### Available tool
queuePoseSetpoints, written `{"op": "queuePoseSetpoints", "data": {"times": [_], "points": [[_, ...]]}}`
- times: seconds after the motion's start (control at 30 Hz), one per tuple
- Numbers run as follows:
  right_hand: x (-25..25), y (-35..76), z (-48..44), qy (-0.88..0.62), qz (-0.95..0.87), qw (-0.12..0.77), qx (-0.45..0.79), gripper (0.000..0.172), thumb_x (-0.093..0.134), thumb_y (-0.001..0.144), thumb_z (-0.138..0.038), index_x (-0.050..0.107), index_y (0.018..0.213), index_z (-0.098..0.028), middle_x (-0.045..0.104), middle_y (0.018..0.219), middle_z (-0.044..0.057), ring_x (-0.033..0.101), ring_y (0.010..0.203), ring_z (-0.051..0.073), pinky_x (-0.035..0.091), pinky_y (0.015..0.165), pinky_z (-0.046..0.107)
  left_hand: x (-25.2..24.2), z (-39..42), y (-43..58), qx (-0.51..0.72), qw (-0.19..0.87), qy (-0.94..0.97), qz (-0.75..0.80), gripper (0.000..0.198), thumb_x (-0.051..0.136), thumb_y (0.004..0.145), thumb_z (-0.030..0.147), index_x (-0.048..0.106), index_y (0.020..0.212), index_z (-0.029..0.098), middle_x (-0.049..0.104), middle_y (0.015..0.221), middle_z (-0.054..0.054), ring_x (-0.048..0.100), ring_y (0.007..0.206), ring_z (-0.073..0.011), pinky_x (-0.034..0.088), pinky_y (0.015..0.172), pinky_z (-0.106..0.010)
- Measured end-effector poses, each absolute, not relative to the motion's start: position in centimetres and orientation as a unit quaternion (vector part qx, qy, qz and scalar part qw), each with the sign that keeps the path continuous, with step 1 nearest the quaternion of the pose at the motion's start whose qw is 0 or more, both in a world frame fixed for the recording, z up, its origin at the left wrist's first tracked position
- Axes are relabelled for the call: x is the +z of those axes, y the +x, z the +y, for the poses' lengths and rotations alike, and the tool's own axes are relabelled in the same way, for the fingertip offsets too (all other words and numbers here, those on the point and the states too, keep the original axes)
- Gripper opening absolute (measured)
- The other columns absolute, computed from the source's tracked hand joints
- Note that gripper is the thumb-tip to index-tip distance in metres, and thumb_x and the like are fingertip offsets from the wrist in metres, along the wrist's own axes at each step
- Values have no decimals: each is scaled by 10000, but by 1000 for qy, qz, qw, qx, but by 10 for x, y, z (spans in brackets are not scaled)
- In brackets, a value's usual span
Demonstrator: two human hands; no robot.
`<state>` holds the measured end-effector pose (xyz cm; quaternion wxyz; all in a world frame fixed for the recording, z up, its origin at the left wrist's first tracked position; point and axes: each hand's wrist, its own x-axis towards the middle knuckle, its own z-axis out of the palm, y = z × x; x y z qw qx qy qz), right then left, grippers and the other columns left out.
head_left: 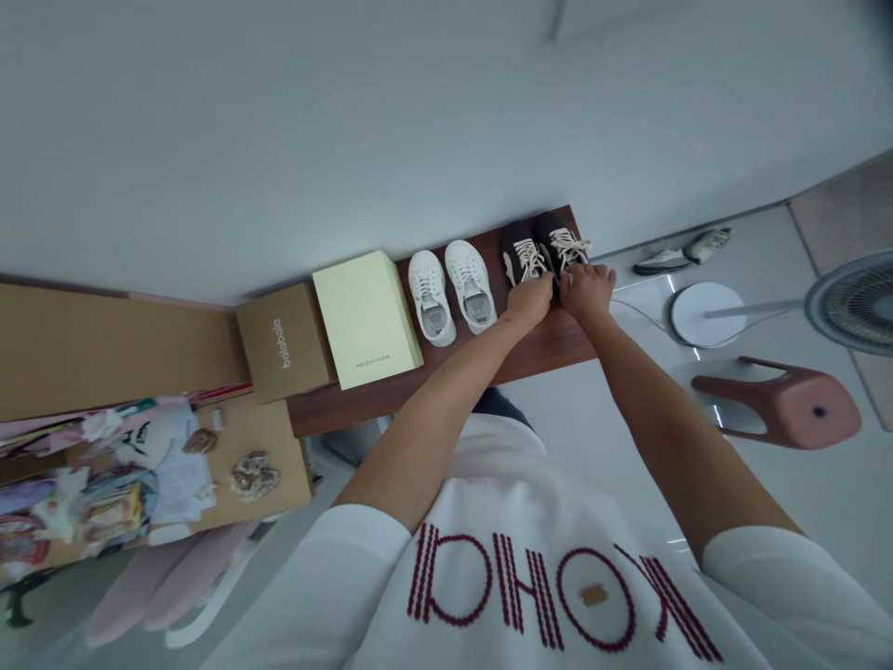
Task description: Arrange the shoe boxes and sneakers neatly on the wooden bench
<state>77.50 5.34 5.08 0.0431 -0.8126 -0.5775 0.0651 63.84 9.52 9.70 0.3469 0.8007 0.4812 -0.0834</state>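
A pair of black sneakers with cream laces stands at the right end of a dark wooden bench, against the wall. My left hand rests curled on the heel of the left black shoe. My right hand is closed on the heel of the right black shoe. Both arms reach forward from my white shirt. A pair of white sneakers stands just left of the black pair.
Left of the shoes lie a pale yellow box and a brown cardboard box. A cluttered cardboard surface is at lower left. On the floor to the right stand a red stool, a fan and loose shoes.
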Motion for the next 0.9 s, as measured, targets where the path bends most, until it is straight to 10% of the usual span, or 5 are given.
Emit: {"op": "queuePoseSetpoints", "data": {"times": [0.7,0.9], "points": [[79,662,2,-764,-600,183,155,436,440,1007,-384,641,1296,-127,750,1152,196,622,1146,352,364,1111,540,108,30,444,30,384,681,623,407,517,1035,229,615,1430,222,754,1300,-93,695,1224,-235,493,1060,-317],[34,626,-71,-686,-623,56,371,356,525,979,-336,676,1253,-165,736,1242,166,688,1114,301,509,997,409,75,-43,388,3,502,585,637,347,638,948,173,698,1290,180,758,1290,-116,729,1164,-224,526,1045,-298]]}}
